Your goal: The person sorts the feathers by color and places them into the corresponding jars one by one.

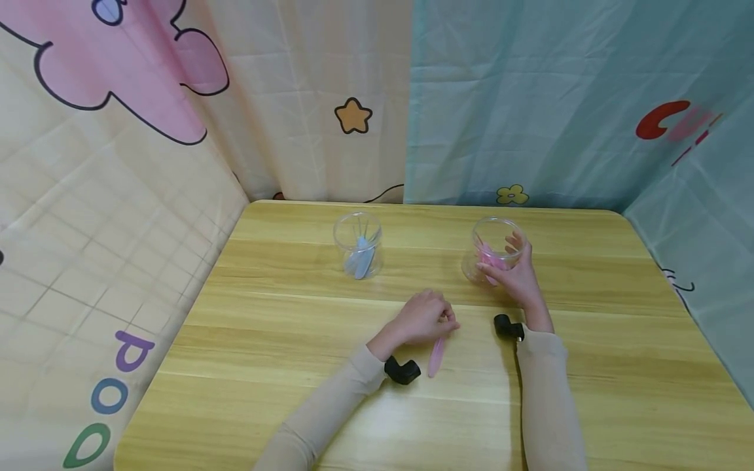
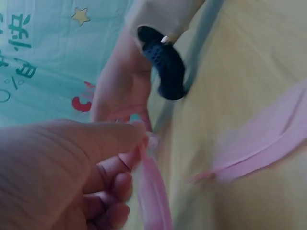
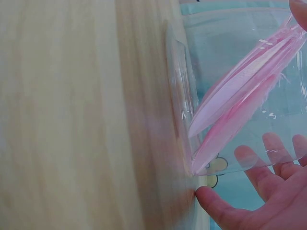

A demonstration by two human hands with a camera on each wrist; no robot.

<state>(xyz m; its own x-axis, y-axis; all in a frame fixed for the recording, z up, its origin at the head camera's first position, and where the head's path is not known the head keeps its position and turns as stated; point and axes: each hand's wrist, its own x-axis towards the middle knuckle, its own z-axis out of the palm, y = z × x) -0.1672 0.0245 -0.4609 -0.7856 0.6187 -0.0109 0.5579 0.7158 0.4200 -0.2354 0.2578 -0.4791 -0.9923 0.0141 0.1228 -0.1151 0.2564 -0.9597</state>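
Observation:
In the head view my left hand is above the table's middle, a pink feather just beneath its fingers. The left wrist view shows thumb and fingertips pinching the quill of a pink feather. A second pink feather is at that view's right. My right hand grips a clear glass cup, thumb on the near side and fingers around the right. Several pink feathers lean inside this cup, seen through its wall in the right wrist view.
A matching clear cup with several light blue feathers stands to the left at the table's back. The wooden table is bordered by printed curtains. Both wrists carry small black devices.

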